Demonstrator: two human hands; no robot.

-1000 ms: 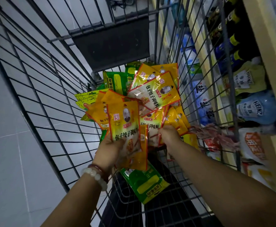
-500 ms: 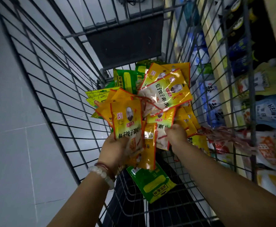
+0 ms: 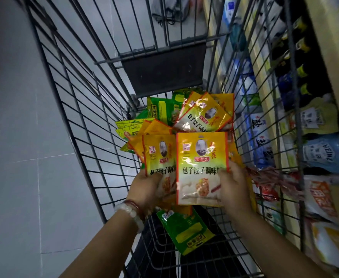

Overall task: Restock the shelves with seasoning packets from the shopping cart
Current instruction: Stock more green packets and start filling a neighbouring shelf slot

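Both hands are inside the wire shopping cart (image 3: pixel 80 121). My left hand (image 3: pixel 146 189) grips a stack of yellow-orange seasoning packets (image 3: pixel 158 157) from below. My right hand (image 3: pixel 233 189) pinches one more yellow seasoning packet (image 3: pixel 200 169) by its right edge, held upright beside the stack and overlapping it. More yellow packets (image 3: pixel 206 115) and green packets (image 3: pixel 162 111) lie heaped in the cart behind. One green packet (image 3: pixel 184 229) lies on the cart floor beneath my hands.
Store shelves (image 3: pixel 265 93) run along the right, outside the cart wall, stocked with blue-and-white bags (image 3: pixel 261 141), a Heinz pouch (image 3: pixel 323 155) and dark bottles (image 3: pixel 297 77). Orange pouches (image 3: pixel 321 197) sit lower right. Grey tiled floor (image 3: pixel 24 157) lies to the left.
My right hand has lifted a yellow packet out of the heap and brought it up beside the stack in my left hand. The view has tilted up slightly.
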